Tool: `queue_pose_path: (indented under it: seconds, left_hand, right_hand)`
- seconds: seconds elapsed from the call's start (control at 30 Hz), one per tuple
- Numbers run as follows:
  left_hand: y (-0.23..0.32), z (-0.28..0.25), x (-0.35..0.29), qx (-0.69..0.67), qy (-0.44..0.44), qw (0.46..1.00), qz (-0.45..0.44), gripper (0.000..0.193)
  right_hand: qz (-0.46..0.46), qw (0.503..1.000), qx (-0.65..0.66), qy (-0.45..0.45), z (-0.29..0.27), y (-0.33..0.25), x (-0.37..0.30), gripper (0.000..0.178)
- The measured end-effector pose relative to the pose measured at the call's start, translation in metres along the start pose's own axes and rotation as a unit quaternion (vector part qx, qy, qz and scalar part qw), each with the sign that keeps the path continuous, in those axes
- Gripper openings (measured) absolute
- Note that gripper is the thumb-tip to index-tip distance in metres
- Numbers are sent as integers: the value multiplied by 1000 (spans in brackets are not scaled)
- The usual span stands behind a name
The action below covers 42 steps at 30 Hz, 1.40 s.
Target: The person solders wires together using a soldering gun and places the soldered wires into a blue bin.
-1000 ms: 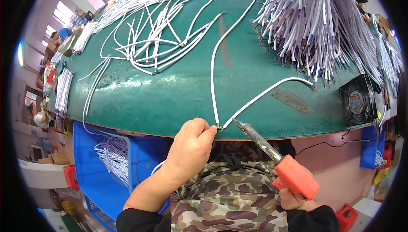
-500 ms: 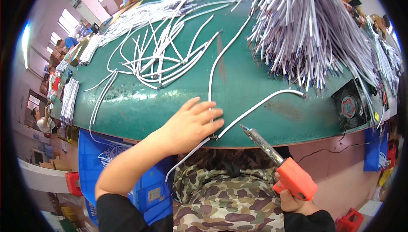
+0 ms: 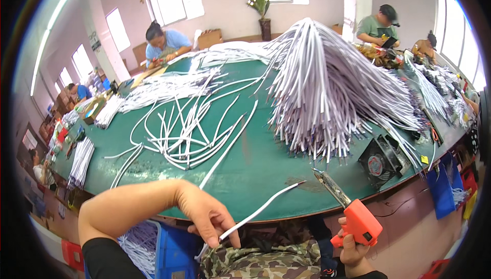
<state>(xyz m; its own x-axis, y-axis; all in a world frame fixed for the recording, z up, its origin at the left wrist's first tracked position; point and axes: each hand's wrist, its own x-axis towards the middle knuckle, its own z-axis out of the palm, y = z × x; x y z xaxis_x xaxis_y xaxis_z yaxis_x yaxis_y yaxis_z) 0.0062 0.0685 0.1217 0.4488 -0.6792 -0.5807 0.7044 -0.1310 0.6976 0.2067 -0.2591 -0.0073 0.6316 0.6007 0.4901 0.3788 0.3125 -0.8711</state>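
My left hand (image 3: 210,213) is at the table's near edge, thumb and fingers curled around the near end of a white cable (image 3: 263,206). The cable's far end lies on the green tabletop, with dark bare wire at its tip. A second white cable (image 3: 230,146) runs from behind this hand up the table. My right hand (image 3: 353,252) grips a soldering iron (image 3: 362,222) by its red pistol-shaped handle. Its metal tip points up and left over the table edge, apart from the cable.
A tall heap of white cables (image 3: 317,90) stands at right on the green table (image 3: 286,166). Beside it sits a black fan (image 3: 381,161). Loose cables (image 3: 189,146) lie left of centre. A blue crate (image 3: 176,248) holds cables below the edge. Co-workers sit farther off.
My left hand has come down toward the table edge, its spread fingers now curled on the cable's end. The right hand still holds the soldering iron. The view has tilted up.
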Motion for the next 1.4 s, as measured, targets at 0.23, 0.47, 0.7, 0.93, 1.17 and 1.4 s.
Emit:
queue_pose_path:
  seconds: [0.23,0.47,0.7,0.93,1.17,1.4]
  left_hand:
    - [11,64,-50,117,241,825,498,31]
    - [-26,83,-34,-191,547,497,646,10]
    - [-44,0,129,-427,400,592,555,7]
    - [-76,-4,155,-452,407,602,518,20]
    - [-76,21,97,236,770,556,205,17]
    - [-69,-21,100,398,722,545,153,23]
  right_hand:
    - [-31,997,26,61,-17,-14,17,28]
    - [-166,983,24,77,-36,-45,57,43]
    - [-41,986,159,36,27,-52,55,67]
    - [111,917,375,-80,140,33,66,53]
    - [200,895,379,-125,166,61,66,45]
    - [193,903,358,-139,164,62,67,46]
